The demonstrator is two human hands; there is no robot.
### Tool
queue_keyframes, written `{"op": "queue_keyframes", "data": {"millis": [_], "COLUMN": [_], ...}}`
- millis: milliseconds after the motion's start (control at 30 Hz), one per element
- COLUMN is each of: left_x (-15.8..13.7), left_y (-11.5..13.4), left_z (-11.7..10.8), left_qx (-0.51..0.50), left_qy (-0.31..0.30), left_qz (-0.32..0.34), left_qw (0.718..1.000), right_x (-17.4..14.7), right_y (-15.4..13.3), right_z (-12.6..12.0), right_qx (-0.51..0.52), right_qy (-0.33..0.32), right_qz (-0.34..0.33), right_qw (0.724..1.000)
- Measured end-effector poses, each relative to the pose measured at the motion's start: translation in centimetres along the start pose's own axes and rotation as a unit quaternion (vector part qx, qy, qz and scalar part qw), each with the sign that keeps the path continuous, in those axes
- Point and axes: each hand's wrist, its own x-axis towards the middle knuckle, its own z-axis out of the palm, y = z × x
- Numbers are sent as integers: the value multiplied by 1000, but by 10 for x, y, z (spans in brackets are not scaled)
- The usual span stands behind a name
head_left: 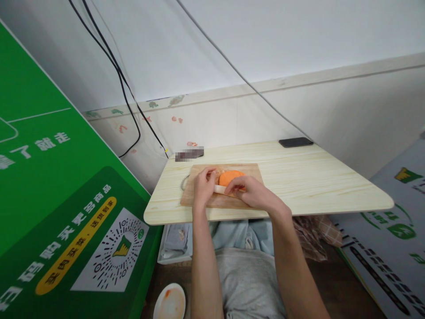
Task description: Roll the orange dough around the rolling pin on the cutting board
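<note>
Both my hands are over a wooden cutting board point(219, 203) with a metal ring handle at its left end. My left hand point(203, 185) is curled at the left part of the board, thumb and fingertips drawn together; whatever may be in them is hidden. A pale, stick-shaped thing point(219, 189) runs between my hands, its left end by my left palm. The curled fingers of my right hand point(249, 190) close on its right part. Just behind it lies a smooth, rounded orange piece point(230, 177), partly covered by my right hand. Small brownish bits lie behind my left fingers.
The board lies on a light wood-grain table point(315, 186) against the wall. A black phone point(296, 142) lies at the back right, a blurred dark object point(189, 153) at the back left. Below are a white dish point(170, 302) and a white drawer or bin point(175, 241). Green panel left; cables hang behind.
</note>
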Motion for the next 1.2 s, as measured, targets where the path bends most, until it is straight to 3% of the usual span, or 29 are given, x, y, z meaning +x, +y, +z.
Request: {"op": "queue_keyframes", "data": {"millis": [100, 333, 500, 733, 1067, 1200], "left_x": [0, 1, 0, 0, -1, -1], "left_y": [-1, -3, -3, 1, 4, 3], "left_z": [0, 0, 1, 0, 0, -1], "left_qx": [4, -10, -11, -17, -7, -6], "left_qy": [0, -7, -5, -6, -4, -6], "left_qz": [-1, 6, -5, -7, -1, -6], "left_qw": [1000, 1000, 1000, 1000, 1000, 1000], "right_x": [0, 4, 8, 2, -28, -33], "right_y": [0, 15, 28, 24, 32, 43], "right_z": [0, -7, -6, -11, -36, -42], "right_qx": [-10, -83, -101, -109, -98, -108], "right_qy": [18, 130, 153, 130, 68, 98], "right_qz": [-13, -8, 14, 20, 57, 77], "right_qw": [1000, 988, 983, 985, 991, 986]}}
